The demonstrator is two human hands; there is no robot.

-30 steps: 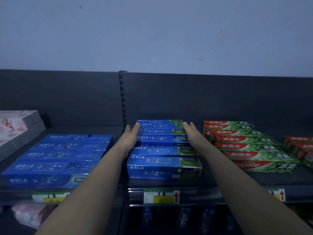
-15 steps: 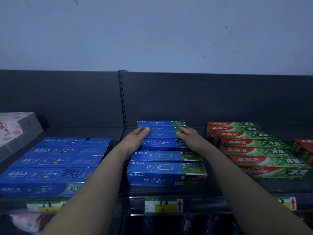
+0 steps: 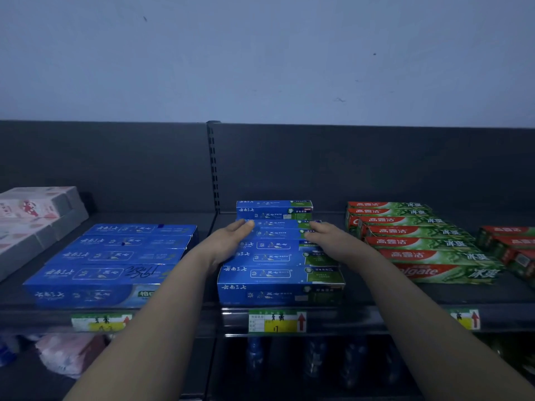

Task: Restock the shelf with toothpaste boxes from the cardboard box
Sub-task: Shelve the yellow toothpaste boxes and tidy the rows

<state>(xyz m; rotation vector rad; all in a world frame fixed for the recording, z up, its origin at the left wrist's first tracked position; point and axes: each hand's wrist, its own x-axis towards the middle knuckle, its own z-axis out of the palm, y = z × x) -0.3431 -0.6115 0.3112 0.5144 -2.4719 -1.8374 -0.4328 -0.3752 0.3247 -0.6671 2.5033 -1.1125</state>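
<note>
The left fingers [image 3: 245, 226] are held nearly straight and close together. They are laid against the left end of the middle row of blue toothpaste boxes [image 3: 278, 274], with the tips touching a box near the back, and nothing is gripped by them. The right fingers [image 3: 314, 227] are bent over the right end of the same row, with the tips set on the box tops; whether a box is gripped cannot be told. The row is thus flanked by the left hand [image 3: 228, 245] and the right hand [image 3: 330, 241], and both bare forearms are stretched in from the lower edge of the view.

The blue boxes are laid flat and crosswise on the shelf [image 3: 434, 296], one behind another, with the front one at the shelf's front edge and the rearmost seen highest. A second group of blue boxes [image 3: 115, 256] is placed well to the left, and red and green boxes [image 3: 419, 244] are ranged just to the right. More red boxes [image 3: 509, 244] are seen at the right edge, and pink and white packs [image 3: 34, 215] at the far left. Price tags [image 3: 275, 321] are fixed along the shelf's front rail. A dark back panel [image 3: 115, 169] is seen behind.
</note>
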